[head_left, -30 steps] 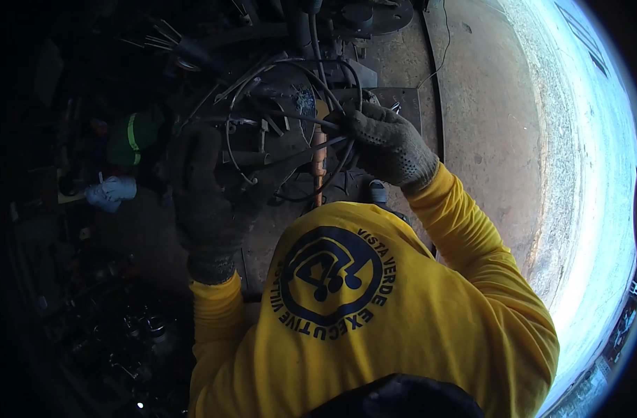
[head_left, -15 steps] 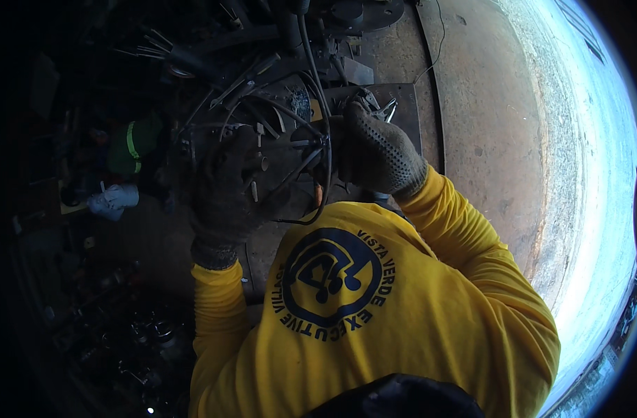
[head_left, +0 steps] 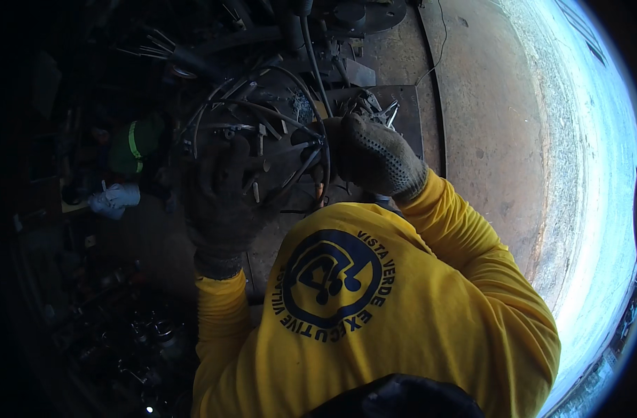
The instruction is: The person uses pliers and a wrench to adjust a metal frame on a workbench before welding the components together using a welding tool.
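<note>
A dark round metal frame [head_left: 256,104] of bent rods, with several bars meeting on its right side, is raised above a work table. My right hand [head_left: 381,153], in a grey dotted work glove, is closed at that right side of the frame; its fingertips are partly hidden. My left hand [head_left: 224,195], in a dark glove, is at the frame's lower left, thumb and fingers apart. Shadow hides whether it touches the rods. Pliers-like clamps [head_left: 384,111] lie just beyond my right hand.
The metal table top [head_left: 405,125] carries small metal pieces. A cable [head_left: 311,56] hangs down from the far side. At left is a person in a green top with a reflective band [head_left: 132,139]. A bundle of thin rods [head_left: 155,47] sticks out at the far left. Machine parts fill the dark lower left.
The round frame has turned and tilted, so its ring now looks wider and spreads further left. My left hand has shifted slightly left and down. My right hand has hardly moved.
</note>
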Tool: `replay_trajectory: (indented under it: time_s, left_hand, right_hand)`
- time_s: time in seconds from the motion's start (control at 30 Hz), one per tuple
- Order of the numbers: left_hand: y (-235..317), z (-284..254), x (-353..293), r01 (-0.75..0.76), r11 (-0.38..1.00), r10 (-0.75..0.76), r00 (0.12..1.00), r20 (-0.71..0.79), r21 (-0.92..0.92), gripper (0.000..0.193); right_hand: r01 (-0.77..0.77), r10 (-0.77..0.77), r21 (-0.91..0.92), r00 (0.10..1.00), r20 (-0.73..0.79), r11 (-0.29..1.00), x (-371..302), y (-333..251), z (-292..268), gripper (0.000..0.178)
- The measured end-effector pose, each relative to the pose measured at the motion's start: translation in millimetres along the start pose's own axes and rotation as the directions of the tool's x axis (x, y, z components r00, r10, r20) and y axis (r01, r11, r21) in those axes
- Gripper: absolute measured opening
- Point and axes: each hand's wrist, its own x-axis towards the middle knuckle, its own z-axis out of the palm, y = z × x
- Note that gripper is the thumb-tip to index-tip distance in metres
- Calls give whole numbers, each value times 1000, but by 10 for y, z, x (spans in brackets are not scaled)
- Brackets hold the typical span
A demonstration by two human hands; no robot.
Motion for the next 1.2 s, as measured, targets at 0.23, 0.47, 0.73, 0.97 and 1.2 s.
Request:
replay_trajectory:
  time_s: [0.23, 0.47, 0.73, 0.97, 1.2]
  left_hand:
    - [36, -57, 4, -35, 998, 37, 999, -31, 52, 85]
    - [35, -93, 31, 30, 997, -25, 998, 66, -75, 81]
    - [-52, -88, -177, 139, 988, -124, 976, 181, -70, 98]
    - [-88, -134, -266, 175, 984, -175, 973, 153, 11, 96]
    - [-166, -82, -396, 175, 981, -180, 982, 62, 88, 94]
  right_hand:
    - [27, -5, -338, 998, 65, 941, 9, -80, 394, 49]
    - [-17, 24, -113, 998, 65, 993, 70, -21, 329, 43]
    - [-69, 76, -194, 997, 29, 978, 138, -7, 244, 43]
    - [65, -103, -327, 990, -100, 943, 324, -183, -90, 63]
    - [205, -385, -543, 891, -241, 814, 607, -754, -257, 56]
